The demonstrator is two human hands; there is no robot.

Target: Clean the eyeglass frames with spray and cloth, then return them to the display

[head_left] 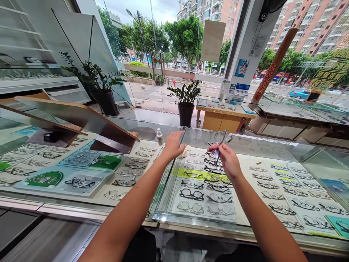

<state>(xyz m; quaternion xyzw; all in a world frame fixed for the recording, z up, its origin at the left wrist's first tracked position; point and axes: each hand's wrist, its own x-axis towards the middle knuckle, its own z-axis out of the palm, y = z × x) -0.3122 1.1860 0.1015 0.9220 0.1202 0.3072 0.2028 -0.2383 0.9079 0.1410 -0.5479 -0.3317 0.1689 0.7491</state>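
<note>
Presently, I see the right hand (pixel 229 161) pinching eyeglasses (pixel 224 136) above the glass counter (pixel 201 221), over rows of frames (pixel 191 194). The left hand (pixel 173 146) is near a white bottle (pixel 159 137); its grip I cannot tell. Fingers (pixel 221 149) hide part of the eyeglasses; one dark temple's long axis points steeply upward.

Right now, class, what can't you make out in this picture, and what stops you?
All in the head view:
Whether the left hand grips anything: its own back hides the palm.
Part of the glasses in the right hand: covered by that hand.
Print on the bottle: too small.
Outer end of the pair on the teal card: cut off by the right edge.
</note>
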